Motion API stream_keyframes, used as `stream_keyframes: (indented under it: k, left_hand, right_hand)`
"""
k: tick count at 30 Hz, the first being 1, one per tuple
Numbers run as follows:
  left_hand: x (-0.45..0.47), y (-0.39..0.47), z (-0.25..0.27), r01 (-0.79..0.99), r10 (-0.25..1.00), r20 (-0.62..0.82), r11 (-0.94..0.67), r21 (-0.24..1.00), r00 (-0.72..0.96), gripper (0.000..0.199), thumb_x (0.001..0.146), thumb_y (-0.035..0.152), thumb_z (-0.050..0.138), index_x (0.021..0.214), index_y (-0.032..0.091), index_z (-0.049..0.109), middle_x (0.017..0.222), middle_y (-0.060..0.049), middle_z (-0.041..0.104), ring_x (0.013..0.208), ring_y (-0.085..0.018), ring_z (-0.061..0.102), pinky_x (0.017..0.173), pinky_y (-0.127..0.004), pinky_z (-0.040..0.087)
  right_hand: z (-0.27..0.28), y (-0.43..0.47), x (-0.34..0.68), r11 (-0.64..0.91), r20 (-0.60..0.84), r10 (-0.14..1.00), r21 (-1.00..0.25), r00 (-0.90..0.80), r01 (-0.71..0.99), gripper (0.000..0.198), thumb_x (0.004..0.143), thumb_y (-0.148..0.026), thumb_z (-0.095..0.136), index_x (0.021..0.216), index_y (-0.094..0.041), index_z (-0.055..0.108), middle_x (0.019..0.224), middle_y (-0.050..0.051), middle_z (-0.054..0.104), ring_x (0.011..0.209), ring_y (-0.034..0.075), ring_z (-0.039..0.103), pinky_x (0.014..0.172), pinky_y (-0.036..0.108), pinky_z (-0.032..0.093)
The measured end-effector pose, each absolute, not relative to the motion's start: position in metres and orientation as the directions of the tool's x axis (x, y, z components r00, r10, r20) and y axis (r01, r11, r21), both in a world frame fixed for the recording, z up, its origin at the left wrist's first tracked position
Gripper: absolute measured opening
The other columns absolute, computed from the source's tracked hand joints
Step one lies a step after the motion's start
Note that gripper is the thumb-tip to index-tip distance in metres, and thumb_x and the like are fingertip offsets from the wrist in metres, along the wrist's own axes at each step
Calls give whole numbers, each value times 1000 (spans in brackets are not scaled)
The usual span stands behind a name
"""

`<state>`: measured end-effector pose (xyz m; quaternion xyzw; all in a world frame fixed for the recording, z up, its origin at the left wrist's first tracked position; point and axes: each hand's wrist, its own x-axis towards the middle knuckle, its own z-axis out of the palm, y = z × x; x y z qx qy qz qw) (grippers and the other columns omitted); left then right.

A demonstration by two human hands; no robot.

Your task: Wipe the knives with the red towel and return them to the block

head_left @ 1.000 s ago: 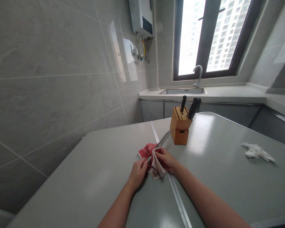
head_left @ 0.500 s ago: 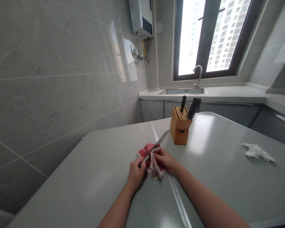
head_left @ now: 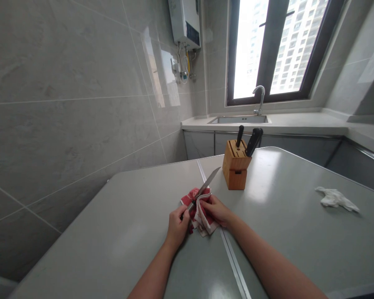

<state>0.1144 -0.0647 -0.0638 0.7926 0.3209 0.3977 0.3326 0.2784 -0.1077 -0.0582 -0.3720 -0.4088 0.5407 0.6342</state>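
Note:
My left hand [head_left: 178, 224] is closed around the handle of a knife [head_left: 209, 178], whose blade points away and to the right. A red and white cloth [head_left: 205, 220] is bunched about the lower part of the blade. My right hand [head_left: 217, 209] grips this cloth from the right side, with some fingers hidden in its folds. Just beyond the blade tip stands a wooden knife block [head_left: 237, 166], with black-handled knives in its slots.
The grey table [head_left: 137, 216] has a metal seam [head_left: 233, 261] running down its length. A crumpled white cloth or tissue [head_left: 337, 199] lies at the right. Behind the table are a counter with a sink [head_left: 241, 119] and a faucet [head_left: 261, 99]. A tiled wall [head_left: 81, 124] borders the left.
The knife has shifted slightly back toward the left, its tip now a little farther from the block. Both hands keep their hold.

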Motion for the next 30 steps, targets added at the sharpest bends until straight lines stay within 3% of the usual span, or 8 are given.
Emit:
stream_keyframes:
  k: [8,15,23,30]
  left_hand:
    - [112,-59,-66,193,835,354,-464,864,420,32,89,36,34,65,19,44,58,4,40,55,-12,38,53,-22,31]
    - [113,-61,-64,159,825,327,-439,884,460,34,88,42,36,63,19,43,58,4,42,55,-12,39,54,-22,33]
    - [118,-64,-69,56,710,157,-267,962,687,42,87,53,37,71,16,49,49,6,40,43,-10,37,45,-21,31]
    - [119,-68,-63,130,663,230,-447,885,713,38,88,47,42,71,15,54,58,3,47,52,-10,40,51,-21,32]
  right_hand:
    - [-57,-109,277,121,102,992,-915,70,-385,29,69,-37,72,90,-17,65,83,3,69,77,16,62,74,29,47]
    - [-56,-108,278,112,80,993,-862,85,-494,34,67,-35,74,92,-16,64,88,4,70,78,17,64,77,30,48]
    - [-58,-107,283,77,74,997,-795,29,-601,34,67,-34,75,94,-16,63,79,4,70,68,16,65,72,31,49]
    - [-58,-109,282,84,67,996,-818,51,-570,28,64,-33,77,83,-15,66,71,2,69,64,14,62,66,27,49]
